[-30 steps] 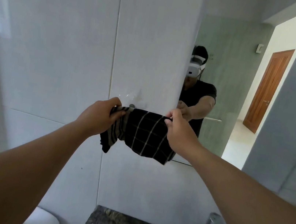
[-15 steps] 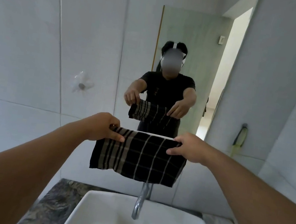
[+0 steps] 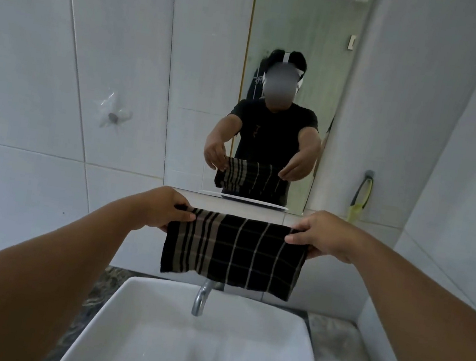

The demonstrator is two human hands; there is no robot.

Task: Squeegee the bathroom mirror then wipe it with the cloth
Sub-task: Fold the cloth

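Observation:
A black cloth [image 3: 232, 253] with beige checks hangs stretched between my hands, just below the mirror's bottom edge and above the tap. My left hand [image 3: 161, 209] pinches its top left corner and my right hand [image 3: 319, 234] pinches its top right corner. The mirror [image 3: 299, 50] is straight ahead on the tiled wall and reflects a person holding the same cloth. A squeegee [image 3: 359, 200] with a yellow-green blade and dark handle hangs from a wall hook to the right of the mirror.
A white basin [image 3: 206, 339] with a chrome tap [image 3: 201, 298] sits directly below on a marbled countertop [image 3: 337, 356]. A small clear hook [image 3: 113, 116] is stuck to the tiles on the left. A side wall stands close on the right.
The view has swung from the wall left of the mirror to face the mirror squarely. The cloth has come off the wall hook and now hangs spread flat over the basin.

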